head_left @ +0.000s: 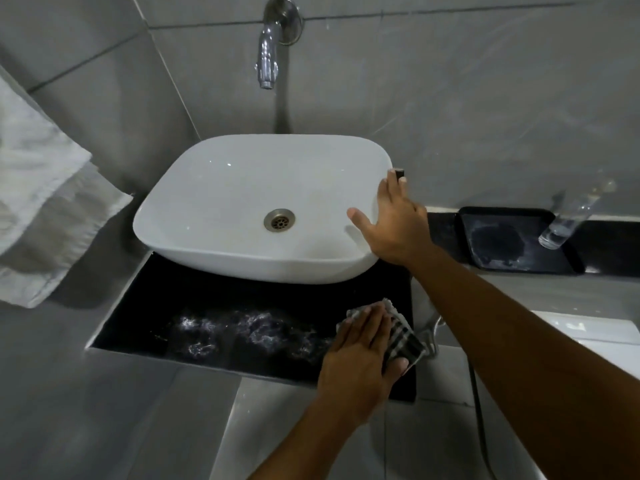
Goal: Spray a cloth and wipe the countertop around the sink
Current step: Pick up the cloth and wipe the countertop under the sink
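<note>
A white basin [207, 188] sits on a black countertop [145, 306] with wet, foamy streaks [249, 332] across its front strip. My left hand [356, 358] lies flat on a black-and-white checked cloth [403, 336] at the right end of that strip, and its thumb curls round the cloth's edge. My right hand [391, 223] rests on the basin's right rim with fingers spread. Its fingertips reach a small dark object [400, 173] behind the rim. A clear bottle [568, 220], blurred, leans at the right.
A chrome tap [268, 60] juts from the grey tiled wall above the basin. A white towel [41, 209] hangs at the left. A black tray [512, 240] lies on the counter at the right, under the bottle. A thin hose [479, 410] runs down below the counter's right end.
</note>
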Demonstrator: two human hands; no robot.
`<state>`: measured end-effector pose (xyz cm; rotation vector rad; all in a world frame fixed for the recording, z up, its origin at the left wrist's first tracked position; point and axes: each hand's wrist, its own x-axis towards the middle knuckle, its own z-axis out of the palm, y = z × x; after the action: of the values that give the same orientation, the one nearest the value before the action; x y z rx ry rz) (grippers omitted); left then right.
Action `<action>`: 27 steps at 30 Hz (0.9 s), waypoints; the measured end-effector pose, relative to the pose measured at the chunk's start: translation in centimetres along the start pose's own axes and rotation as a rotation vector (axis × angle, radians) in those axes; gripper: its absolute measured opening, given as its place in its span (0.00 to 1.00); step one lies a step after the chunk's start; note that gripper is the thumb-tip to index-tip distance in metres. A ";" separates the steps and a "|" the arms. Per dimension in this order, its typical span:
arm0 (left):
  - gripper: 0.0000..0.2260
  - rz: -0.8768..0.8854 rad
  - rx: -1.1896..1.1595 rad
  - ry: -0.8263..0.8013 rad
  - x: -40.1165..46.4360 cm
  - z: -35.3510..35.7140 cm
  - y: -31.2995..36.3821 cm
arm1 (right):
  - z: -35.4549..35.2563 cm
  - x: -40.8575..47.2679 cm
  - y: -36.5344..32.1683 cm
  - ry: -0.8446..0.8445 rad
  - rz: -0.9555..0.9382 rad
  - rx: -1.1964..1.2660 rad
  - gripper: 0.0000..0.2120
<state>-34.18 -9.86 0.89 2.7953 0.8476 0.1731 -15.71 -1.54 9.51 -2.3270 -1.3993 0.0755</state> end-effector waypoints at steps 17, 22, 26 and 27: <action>0.27 -0.666 -0.035 0.220 -5.5 -6.3 -22.3 | 0.6 0.6 0.2 -0.006 0.022 0.002 0.41; 0.27 -0.105 -0.100 0.141 -2.8 -0.5 -5.8 | 0.3 0.5 0.3 -0.010 0.008 -0.007 0.41; 0.28 0.137 0.019 0.050 -3.7 -1.6 -8.2 | 0.2 0.3 0.4 -0.029 0.002 -0.017 0.42; 0.28 0.115 0.002 0.060 -4.7 -2.9 -10.8 | 0.1 0.3 0.4 -0.034 -0.003 -0.022 0.41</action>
<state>-44.30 -3.24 0.86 2.8544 0.7007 0.2758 -15.24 -1.39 9.37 -2.3516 -1.4271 0.0992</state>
